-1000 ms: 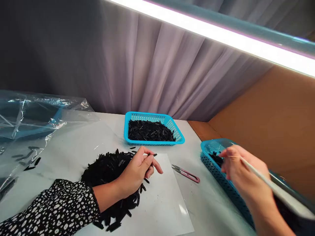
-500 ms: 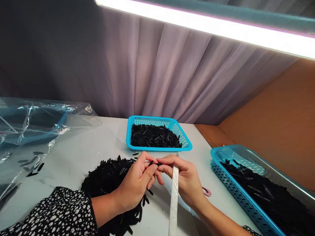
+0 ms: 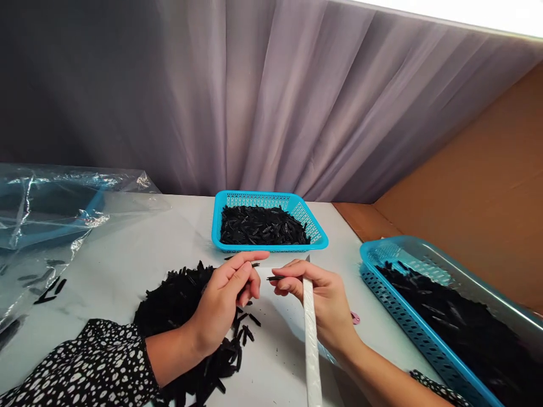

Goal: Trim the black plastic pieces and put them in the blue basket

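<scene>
My left hand is closed, its fingers curled, and the tip of a slim black hair clip shows at its thumb and index finger. Across a small gap, my right hand pinches another slim black clip that points left. That same hand also holds a long white-wrapped stick with a small pointed metal tip, like a knife. Beside and beneath my left forearm spreads a heap of black clips; part of it is hidden by the arm.
A blue basket of black pieces stands behind my hands. On the right is a longer blue basket, also holding black pieces. Clear plastic covers the left side, with loose pieces near it. A pink clip lies beside my right wrist.
My hands were together at the black pieces; now they are apart, with a gap between the fingertips. The white stick leans differently in my right hand. The view has tilted slightly downward.
</scene>
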A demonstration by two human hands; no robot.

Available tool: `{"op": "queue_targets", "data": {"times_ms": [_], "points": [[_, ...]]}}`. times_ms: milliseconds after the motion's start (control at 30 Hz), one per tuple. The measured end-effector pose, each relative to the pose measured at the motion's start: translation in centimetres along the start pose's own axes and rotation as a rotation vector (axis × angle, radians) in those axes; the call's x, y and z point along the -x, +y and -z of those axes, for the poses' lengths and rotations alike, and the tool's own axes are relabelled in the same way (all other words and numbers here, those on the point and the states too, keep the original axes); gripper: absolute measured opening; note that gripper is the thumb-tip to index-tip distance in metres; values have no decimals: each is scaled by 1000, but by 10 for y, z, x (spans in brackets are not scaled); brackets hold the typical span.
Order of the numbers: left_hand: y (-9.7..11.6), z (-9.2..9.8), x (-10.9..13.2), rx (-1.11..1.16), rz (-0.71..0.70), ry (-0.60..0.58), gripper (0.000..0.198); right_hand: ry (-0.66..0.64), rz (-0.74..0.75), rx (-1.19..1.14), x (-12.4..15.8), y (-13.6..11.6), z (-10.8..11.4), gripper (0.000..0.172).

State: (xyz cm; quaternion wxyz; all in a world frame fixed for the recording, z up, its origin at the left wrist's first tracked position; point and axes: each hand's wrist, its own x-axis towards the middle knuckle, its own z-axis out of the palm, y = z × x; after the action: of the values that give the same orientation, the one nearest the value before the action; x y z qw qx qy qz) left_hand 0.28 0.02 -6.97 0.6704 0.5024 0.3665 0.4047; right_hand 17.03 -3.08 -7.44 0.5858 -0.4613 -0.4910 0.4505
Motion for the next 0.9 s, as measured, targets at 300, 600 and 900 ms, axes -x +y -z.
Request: {"op": "queue_targets", "data": {"times_ms": [300,600,900], "points": [[-3,-3,1,108,21,-62,25,22,-19,-57,-2,8,1,22],[-3,-5,0,168,18,-54,35,9,-72,-158,-4,16,1,21],[-2,-5,0,218,60,-20,39,11,-157,-217,-3,6,-5,20]]}}
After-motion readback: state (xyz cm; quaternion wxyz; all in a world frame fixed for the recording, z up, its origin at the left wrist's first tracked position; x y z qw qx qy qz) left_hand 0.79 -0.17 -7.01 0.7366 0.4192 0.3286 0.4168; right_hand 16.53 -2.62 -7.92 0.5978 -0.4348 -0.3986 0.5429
